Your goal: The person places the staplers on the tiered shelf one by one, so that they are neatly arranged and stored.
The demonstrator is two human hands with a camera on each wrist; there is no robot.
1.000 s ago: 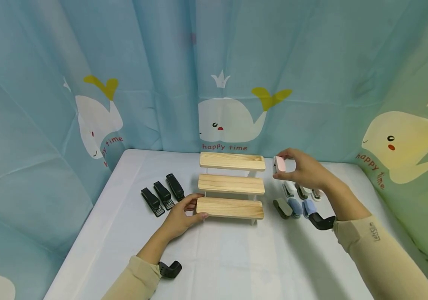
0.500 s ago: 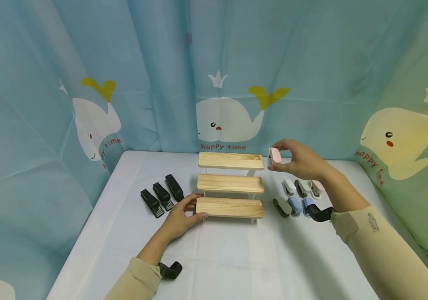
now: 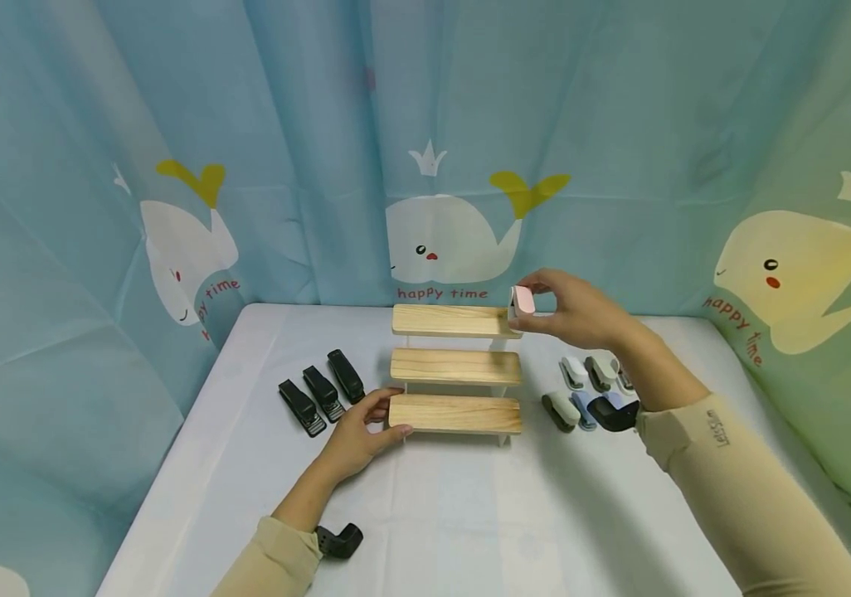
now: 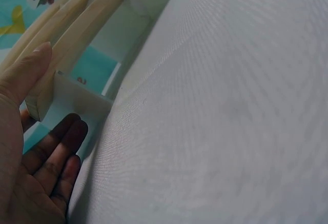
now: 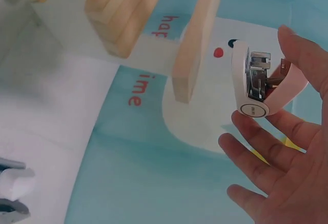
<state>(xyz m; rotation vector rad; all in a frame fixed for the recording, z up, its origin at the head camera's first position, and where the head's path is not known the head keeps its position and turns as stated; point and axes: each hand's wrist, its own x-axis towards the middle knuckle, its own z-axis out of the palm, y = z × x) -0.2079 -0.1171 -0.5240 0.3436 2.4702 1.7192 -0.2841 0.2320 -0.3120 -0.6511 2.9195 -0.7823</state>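
A three-tier wooden shelf (image 3: 455,413) with pale supports stands mid-table. At the left end of its lowest plank, my left hand (image 3: 354,435) grips with the thumb at the front; in the left wrist view that thumb lies on the plank (image 4: 77,44) and several fingers lie by the side support. Between thumb and fingers, my right hand (image 3: 585,313) pinches a pink stapler (image 3: 522,302) at the right end of the top plank. The right wrist view shows the stapler (image 5: 241,75) tilted, beside the plank's end and apart from it.
Three black staplers (image 3: 302,407) lie left of the shelf. On the right, several small staplers in white, grey-green and blue (image 3: 583,410) lie in two rows, partly covered by the right wrist's black camera (image 3: 612,414). A whale-print curtain (image 3: 321,124) hangs behind the table.
My right hand has carried the pink stapler left and slightly up, from beside the shelf to the top plank's right end. My left hand keeps its grip on the lowest plank.
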